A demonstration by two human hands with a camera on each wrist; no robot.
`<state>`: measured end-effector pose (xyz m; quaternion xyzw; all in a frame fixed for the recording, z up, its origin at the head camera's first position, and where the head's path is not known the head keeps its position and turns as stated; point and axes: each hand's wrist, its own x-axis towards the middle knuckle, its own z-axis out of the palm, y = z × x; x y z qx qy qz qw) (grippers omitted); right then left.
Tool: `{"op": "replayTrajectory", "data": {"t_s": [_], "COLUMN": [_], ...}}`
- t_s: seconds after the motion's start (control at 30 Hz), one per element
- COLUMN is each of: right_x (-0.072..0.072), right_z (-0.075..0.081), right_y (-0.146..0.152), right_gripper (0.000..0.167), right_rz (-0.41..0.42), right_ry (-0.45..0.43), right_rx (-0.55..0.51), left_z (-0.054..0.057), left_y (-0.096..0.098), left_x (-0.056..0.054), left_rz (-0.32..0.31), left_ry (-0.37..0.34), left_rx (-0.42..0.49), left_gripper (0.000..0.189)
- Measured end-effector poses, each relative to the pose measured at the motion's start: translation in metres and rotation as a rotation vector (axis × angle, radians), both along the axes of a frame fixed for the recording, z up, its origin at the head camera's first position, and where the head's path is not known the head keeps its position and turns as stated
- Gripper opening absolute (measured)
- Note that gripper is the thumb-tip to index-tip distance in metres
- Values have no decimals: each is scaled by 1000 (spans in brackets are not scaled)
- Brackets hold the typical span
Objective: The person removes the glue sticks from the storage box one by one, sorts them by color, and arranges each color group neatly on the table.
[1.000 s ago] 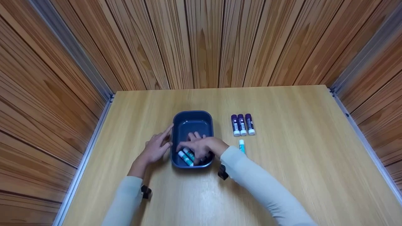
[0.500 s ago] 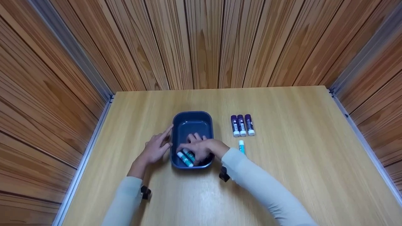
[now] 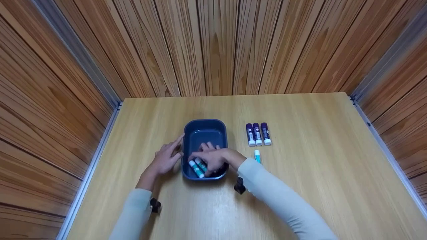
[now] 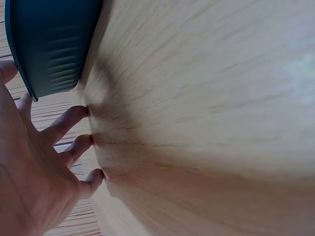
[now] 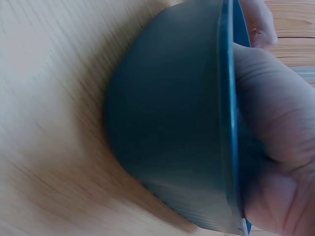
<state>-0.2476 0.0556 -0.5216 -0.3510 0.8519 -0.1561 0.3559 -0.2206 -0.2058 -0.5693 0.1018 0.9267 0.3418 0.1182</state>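
A dark blue plastic bin (image 3: 205,124) stands on the table, with teal and white glue sticks (image 3: 196,169) lying in its near end. My right hand (image 3: 213,159) reaches down inside over these sticks, index finger bent toward them. Its fingertips are hidden, and I cannot tell whether it holds a stick. In the right wrist view, the thumb side of the hand (image 5: 275,103) lies inside the rim. My left hand (image 3: 166,158) touches the bin's left side with thumb and index finger, while its other fingertips (image 4: 81,142) rest on the table, spread apart.
Right of the bin, three purple-capped glue sticks (image 3: 257,135) lie side by side on the table (image 3: 317,160). Just nearer is a teal glue stick (image 3: 257,156), partly covered by the right sleeve (image 3: 277,193). Wood-plank walls (image 3: 217,46) enclose the table at back and sides.
Both hands keep nearly the same place at the bin. The right forearm shifts very slightly, and the whole view drifts a little.
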Motion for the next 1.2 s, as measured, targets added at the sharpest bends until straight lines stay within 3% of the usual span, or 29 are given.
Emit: {"op": "replayTrajectory", "data": {"t_s": [0.8,1.2], "right_x": [-4,0], "right_z": [24,26], "right_y": [10,17], "right_gripper": [82,85], "right_rz": [-52,-91], "right_ry": [57,86], "right_rx": [-200,-280], "left_z": [3,1], "left_y": [-1,0], "left_x": [-1,0], "left_rz": [16,23], "left_ry": [-25,-43], "left_rx": [13,16], "left_gripper": [78,77]}}
